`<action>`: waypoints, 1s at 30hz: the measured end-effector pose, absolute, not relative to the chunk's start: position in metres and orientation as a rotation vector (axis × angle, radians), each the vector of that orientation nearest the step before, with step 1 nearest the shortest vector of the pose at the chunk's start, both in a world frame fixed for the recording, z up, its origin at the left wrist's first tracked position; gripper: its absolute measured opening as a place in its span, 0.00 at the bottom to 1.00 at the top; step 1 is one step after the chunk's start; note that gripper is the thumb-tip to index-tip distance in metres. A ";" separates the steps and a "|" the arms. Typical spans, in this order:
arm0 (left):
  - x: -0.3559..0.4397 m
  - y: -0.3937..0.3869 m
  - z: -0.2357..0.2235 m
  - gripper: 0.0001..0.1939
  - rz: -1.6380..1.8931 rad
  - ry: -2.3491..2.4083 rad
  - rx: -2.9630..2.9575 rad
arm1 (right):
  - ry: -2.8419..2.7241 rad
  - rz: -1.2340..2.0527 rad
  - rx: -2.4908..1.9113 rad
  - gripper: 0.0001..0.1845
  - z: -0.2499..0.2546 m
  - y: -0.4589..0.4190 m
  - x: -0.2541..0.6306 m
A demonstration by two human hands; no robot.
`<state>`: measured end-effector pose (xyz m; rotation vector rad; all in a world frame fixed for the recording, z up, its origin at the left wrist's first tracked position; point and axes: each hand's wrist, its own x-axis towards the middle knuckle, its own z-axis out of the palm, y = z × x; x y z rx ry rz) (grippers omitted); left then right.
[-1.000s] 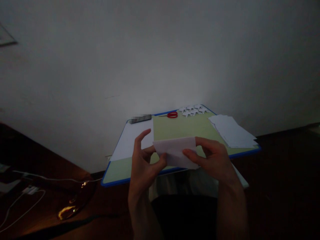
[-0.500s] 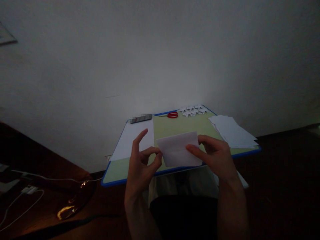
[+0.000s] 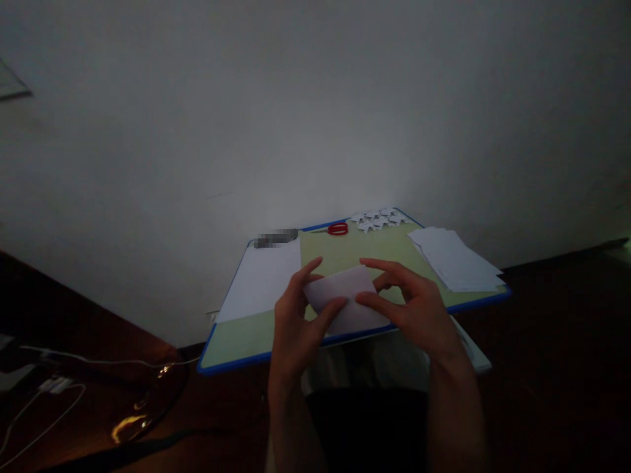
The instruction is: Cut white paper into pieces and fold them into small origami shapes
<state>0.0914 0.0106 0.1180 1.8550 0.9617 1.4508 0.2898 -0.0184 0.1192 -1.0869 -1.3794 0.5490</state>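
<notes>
A small white piece of paper (image 3: 352, 315) is held up above the near edge of the table, tilted, its top edge slanting up to the right. My left hand (image 3: 302, 322) grips its left side, the thumb across the front and the fingers partly behind it. On the right side my right hand (image 3: 409, 305) pinches the paper, its thumb on the front close to the left thumb and its index finger at the top corner. Whether the sheet is folded cannot be made out.
Red-handled scissors (image 3: 338, 229) lie at the back of the green table (image 3: 246, 341), beside several cut or folded white paper pieces (image 3: 379, 220). Loose white sheets (image 3: 456, 259) rest on the right, a white sheet (image 3: 263, 276) and a blurred dark object (image 3: 276, 238) on the left.
My left hand has moved right and its thumb now lies across the paper's front. The right hand has shifted slightly left, with its index finger raised to the top corner.
</notes>
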 end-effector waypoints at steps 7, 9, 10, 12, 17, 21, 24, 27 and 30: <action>0.089 0.013 0.115 0.26 1.428 0.944 1.729 | -1.436 0.514 -1.069 0.29 0.118 -0.020 0.290; 0.089 0.014 0.114 0.22 1.419 0.937 1.720 | -1.425 0.558 -1.073 0.28 0.117 -0.020 0.293; 0.089 0.014 0.114 0.21 1.416 0.929 1.718 | -1.425 0.576 -1.078 0.27 0.115 -0.021 0.295; 0.090 0.014 0.115 0.19 1.417 0.912 1.719 | -1.419 0.604 -1.079 0.26 0.112 -0.021 0.299; 0.093 0.015 0.115 0.21 1.527 0.946 1.636 | -1.300 0.762 -0.907 0.35 0.107 -0.017 0.299; 0.099 0.016 0.115 0.23 1.610 0.919 1.614 | -1.288 0.904 -0.885 0.50 0.111 -0.017 0.288; 0.102 0.016 0.118 0.26 1.584 0.942 1.853 | -1.269 0.896 -0.918 0.43 0.115 -0.019 0.282; 0.102 0.015 0.121 0.31 1.584 0.993 2.057 | -1.283 0.884 -0.905 0.41 0.118 -0.022 0.283; 0.098 0.017 0.119 0.29 1.536 1.004 2.088 | -1.224 0.889 -0.888 0.46 0.118 -0.022 0.286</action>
